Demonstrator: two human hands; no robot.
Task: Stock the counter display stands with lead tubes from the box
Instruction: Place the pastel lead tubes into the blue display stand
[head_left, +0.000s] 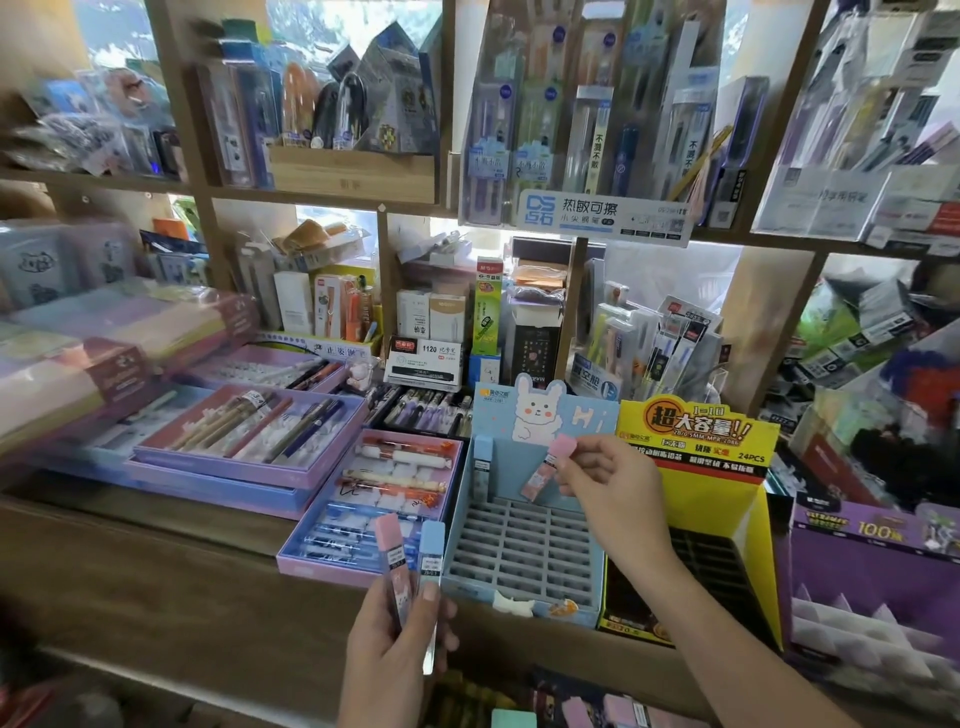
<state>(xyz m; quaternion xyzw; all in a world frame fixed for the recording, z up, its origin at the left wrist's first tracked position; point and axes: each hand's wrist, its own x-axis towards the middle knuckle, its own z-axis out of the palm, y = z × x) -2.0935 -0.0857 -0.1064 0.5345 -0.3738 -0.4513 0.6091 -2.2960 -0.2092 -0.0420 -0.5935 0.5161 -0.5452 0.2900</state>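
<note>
A blue display stand (524, 566) with a rabbit backboard and a grid of slots sits on the wooden counter. One blue-capped lead tube (482, 467) stands in its back left slot. My right hand (608, 488) pinches a pink-capped lead tube (548, 470) above the back row of the stand. My left hand (400, 644) holds a pink-capped tube (390, 561) and a blue-capped tube (431, 571) upright in front of the counter edge. The box (571, 706) with more tubes shows at the bottom edge, partly cut off.
A yellow display stand (701, 457) with black slots stands right of the blue one, and a purple box (872, 571) beyond it. Trays of pens (249, 436) lie to the left. Shelves packed with stationery rise behind.
</note>
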